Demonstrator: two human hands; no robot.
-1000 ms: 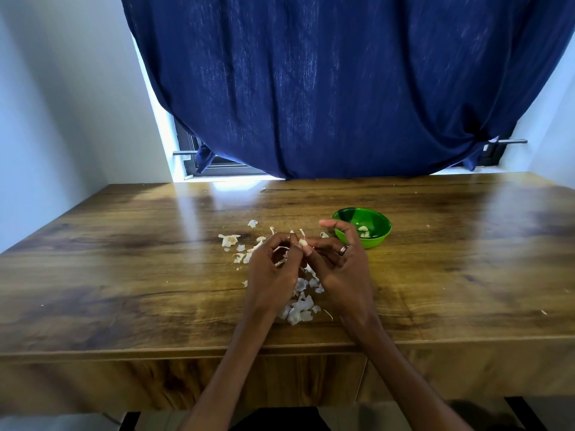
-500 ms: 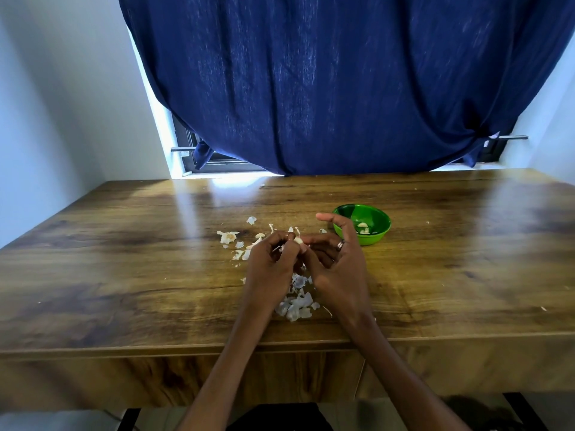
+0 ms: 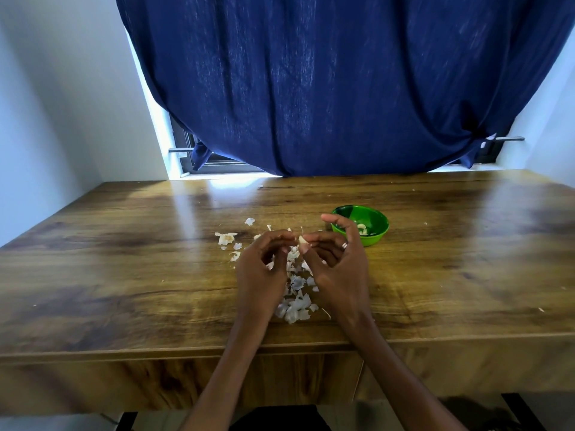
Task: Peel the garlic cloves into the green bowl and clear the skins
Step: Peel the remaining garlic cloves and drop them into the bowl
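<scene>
Right hand point(image 3: 337, 269) pinched a half-hidden garlic clove point(image 3: 302, 240); left hand point(image 3: 261, 269), curled, had parted from it, its catch unclear.

Daylight slips under a navy curtain point(image 3: 342, 82) drawn across the dark-framed window point(image 3: 217, 164), glaring off the glossy wooden table point(image 3: 124, 259) between pale walls point(image 3: 62, 104).

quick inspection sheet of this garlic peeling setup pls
surface: wooden table, glossy, window glare at back
job's things: green bowl with a few peeled cloves; garlic clove pinched in right hand
clutter: loose skins piled between the hands, more scattered to the left
grips: left hand curled beside the clove; whether it holds skin cannot be told
cables: nothing seen
surroundings: blue curtain over window, white walls
</scene>
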